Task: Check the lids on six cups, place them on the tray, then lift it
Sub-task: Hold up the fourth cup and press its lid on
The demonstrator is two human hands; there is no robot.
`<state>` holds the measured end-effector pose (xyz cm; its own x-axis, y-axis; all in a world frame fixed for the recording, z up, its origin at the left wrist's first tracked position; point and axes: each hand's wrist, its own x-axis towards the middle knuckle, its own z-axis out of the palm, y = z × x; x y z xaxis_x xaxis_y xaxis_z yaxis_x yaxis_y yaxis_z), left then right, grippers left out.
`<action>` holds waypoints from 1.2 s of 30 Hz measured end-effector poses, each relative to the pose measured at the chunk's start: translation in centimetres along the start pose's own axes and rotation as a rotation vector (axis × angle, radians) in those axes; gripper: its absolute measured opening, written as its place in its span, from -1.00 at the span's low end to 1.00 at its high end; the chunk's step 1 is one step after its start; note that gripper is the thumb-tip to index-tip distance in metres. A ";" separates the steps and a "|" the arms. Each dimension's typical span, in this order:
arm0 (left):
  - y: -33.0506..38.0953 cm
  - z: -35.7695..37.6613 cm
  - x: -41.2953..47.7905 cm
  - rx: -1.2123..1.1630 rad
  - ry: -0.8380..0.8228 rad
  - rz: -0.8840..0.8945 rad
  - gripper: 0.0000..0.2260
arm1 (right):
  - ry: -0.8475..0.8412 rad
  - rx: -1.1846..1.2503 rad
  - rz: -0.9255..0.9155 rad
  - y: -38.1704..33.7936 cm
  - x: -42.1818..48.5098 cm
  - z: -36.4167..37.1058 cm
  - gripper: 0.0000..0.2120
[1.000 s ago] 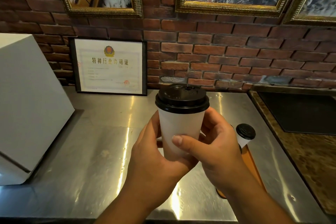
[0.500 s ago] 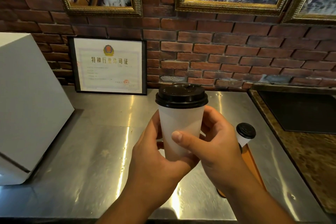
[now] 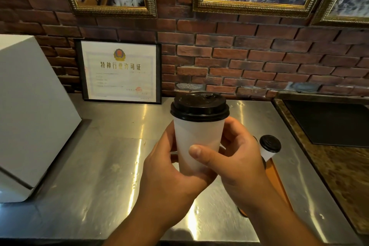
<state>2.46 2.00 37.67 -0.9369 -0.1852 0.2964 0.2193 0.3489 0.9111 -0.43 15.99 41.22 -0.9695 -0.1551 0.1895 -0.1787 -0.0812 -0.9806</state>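
Note:
I hold a white paper cup (image 3: 197, 136) with a black lid (image 3: 199, 106) upright above the steel counter, close to the camera. My left hand (image 3: 169, 173) wraps its lower left side and base. My right hand (image 3: 237, 162) grips the right side, thumb across the front. Behind my right hand stands a second white cup with a black lid (image 3: 270, 146) on an orange tray (image 3: 276, 181). My right hand and forearm hide most of that tray and whatever else stands on it.
A white box-like appliance (image 3: 30, 116) fills the left of the steel counter (image 3: 103, 166). A framed certificate (image 3: 119, 72) leans on the brick wall behind. To the right, a brown stone top (image 3: 343, 175) carries a black panel (image 3: 327, 122).
The cup and both hands have stayed almost in place, rising very slightly. The grip looks the same.

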 end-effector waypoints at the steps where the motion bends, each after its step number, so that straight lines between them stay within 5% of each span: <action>1: 0.0 -0.1 0.1 0.005 0.003 0.003 -0.20 | -0.004 0.003 0.001 0.0 0.0 0.0 -0.33; 30: 0.2 0.3 0.3 -0.141 0.076 -0.047 -0.36 | -0.046 -0.128 -0.067 0.6 -0.1 -0.3 -0.24; 36: -0.1 0.7 0.3 -0.165 0.052 -0.075 -0.14 | -0.001 -0.122 -0.091 0.9 -0.2 -0.2 -0.23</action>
<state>1.99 2.54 37.49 -0.9378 -0.2537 0.2368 0.1955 0.1775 0.9645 -0.43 16.14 40.32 -0.9482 -0.1537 0.2780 -0.2850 0.0248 -0.9582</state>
